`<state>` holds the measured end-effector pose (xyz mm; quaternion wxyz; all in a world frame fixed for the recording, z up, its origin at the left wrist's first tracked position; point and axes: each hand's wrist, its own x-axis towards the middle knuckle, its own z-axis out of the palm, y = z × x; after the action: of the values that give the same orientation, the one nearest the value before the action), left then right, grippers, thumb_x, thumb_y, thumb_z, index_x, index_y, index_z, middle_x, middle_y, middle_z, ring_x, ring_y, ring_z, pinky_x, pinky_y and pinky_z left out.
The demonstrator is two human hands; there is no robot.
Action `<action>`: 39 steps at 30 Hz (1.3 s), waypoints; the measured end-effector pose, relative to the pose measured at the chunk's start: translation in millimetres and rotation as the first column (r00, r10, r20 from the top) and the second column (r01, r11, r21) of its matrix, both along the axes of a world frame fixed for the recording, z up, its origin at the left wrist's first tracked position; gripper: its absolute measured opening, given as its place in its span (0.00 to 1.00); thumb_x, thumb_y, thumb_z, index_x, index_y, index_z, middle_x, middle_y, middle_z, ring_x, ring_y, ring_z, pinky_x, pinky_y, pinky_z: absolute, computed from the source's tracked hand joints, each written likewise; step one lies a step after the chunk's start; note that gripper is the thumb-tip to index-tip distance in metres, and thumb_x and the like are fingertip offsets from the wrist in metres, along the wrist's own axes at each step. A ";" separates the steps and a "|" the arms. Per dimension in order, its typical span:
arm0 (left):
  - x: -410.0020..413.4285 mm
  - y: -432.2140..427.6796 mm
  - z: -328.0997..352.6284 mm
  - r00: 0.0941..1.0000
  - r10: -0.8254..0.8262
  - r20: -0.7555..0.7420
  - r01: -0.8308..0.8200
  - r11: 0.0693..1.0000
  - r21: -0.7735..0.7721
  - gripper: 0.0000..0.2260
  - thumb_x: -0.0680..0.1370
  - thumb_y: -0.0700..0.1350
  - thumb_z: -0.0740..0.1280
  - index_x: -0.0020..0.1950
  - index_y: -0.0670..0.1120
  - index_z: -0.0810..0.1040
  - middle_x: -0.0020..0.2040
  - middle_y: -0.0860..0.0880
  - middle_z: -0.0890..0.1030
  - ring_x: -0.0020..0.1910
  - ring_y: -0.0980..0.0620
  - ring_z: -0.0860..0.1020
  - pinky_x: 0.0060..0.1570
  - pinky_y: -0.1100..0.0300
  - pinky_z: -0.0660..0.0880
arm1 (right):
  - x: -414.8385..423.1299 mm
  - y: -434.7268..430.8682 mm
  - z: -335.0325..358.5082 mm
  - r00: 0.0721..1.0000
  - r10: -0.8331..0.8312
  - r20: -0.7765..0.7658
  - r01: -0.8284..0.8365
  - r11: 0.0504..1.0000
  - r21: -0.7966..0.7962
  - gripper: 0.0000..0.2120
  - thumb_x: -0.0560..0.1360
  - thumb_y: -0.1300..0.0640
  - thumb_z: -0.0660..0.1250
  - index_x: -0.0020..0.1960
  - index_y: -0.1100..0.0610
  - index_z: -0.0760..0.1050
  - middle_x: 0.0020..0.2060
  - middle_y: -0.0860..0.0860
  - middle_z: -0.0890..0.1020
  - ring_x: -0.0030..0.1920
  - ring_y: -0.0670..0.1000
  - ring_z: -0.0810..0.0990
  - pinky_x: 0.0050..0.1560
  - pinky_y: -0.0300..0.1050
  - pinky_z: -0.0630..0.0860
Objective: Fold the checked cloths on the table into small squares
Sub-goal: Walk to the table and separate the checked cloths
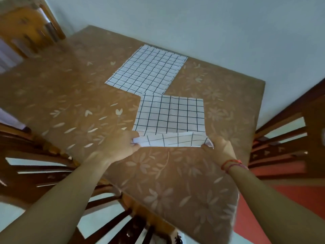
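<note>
Two white cloths with black checks lie on the brown flowered table [158, 182]. The near cloth [170, 115] lies mostly flat, and its near edge is lifted and turned up toward the far side. My left hand [121, 147] pinches that edge's left corner. My right hand [219, 148] pinches its right corner. The far cloth [149, 71] lies spread flat near the wall, its near corner tucked under the near cloth's far edge.
Wooden chair backs stand at the left [35, 164], at the near side [123, 226] and at the right [281, 138]. A pale wall [193, 23] runs along the table's far edge. The floor at the lower right is red [299, 199].
</note>
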<state>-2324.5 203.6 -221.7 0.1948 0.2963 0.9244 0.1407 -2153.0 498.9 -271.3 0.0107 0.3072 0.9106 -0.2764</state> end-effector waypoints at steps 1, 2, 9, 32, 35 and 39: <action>5.2 -2.5 3.0 0.999 -0.034 0.010 0.034 0.999 -0.034 0.05 0.71 0.53 0.65 0.38 0.54 0.74 0.34 0.53 0.78 0.36 0.53 0.77 0.39 0.50 0.78 | 8.6 -0.3 1.1 1.000 0.001 -0.011 -0.001 1.000 -0.018 0.09 0.71 0.54 0.68 0.45 0.59 0.80 0.39 0.55 0.83 0.42 0.56 0.82 0.43 0.48 0.78; 10.9 -4.0 8.2 0.998 -0.059 0.000 0.059 0.996 -0.064 0.05 0.69 0.55 0.65 0.36 0.55 0.73 0.32 0.53 0.77 0.36 0.52 0.77 0.39 0.50 0.78 | 16.6 -3.0 3.0 1.000 0.006 -0.020 -0.006 0.999 -0.035 0.09 0.71 0.55 0.68 0.46 0.59 0.80 0.40 0.55 0.84 0.43 0.56 0.82 0.43 0.47 0.78; 39.3 -12.7 14.1 0.992 -0.123 -0.015 0.121 0.988 -0.098 0.01 0.75 0.51 0.70 0.45 0.56 0.80 0.40 0.53 0.78 0.46 0.52 0.73 0.42 0.62 0.66 | 48.6 -9.5 9.5 0.996 -0.049 0.076 0.054 0.997 -0.063 0.11 0.71 0.55 0.71 0.39 0.62 0.77 0.30 0.55 0.77 0.32 0.53 0.74 0.29 0.39 0.66; 70.9 41.2 -88.4 0.905 -0.266 -0.333 0.326 0.935 0.139 0.20 0.76 0.49 0.68 0.67 0.48 0.72 0.67 0.48 0.73 0.67 0.49 0.71 0.63 0.56 0.74 | -39.3 41.7 -40.2 0.961 -0.276 -0.015 0.268 0.943 -0.196 0.04 0.73 0.53 0.71 0.44 0.53 0.80 0.35 0.48 0.79 0.41 0.53 0.78 0.43 0.45 0.77; 82.8 42.8 -108.1 0.882 -0.339 -0.328 0.388 0.917 0.095 0.20 0.76 0.52 0.67 0.66 0.49 0.73 0.67 0.50 0.72 0.66 0.50 0.72 0.63 0.57 0.74 | -50.5 47.2 -48.6 0.963 -0.270 0.003 0.267 0.947 -0.180 0.03 0.73 0.53 0.70 0.42 0.51 0.80 0.35 0.47 0.80 0.42 0.52 0.79 0.44 0.41 0.73; 96.1 45.6 -124.7 0.855 -0.407 -0.322 0.441 0.897 0.036 0.22 0.74 0.53 0.68 0.67 0.48 0.74 0.69 0.48 0.72 0.67 0.49 0.72 0.64 0.55 0.73 | -60.8 51.1 -58.6 0.958 -0.284 0.030 0.285 0.943 -0.174 0.05 0.74 0.52 0.69 0.44 0.53 0.82 0.35 0.47 0.81 0.42 0.51 0.78 0.45 0.41 0.74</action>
<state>-2228.4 249.2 -346.4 0.0589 0.5210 0.8460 0.0967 -2213.9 550.1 -329.9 -0.0001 0.4337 0.8287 -0.3537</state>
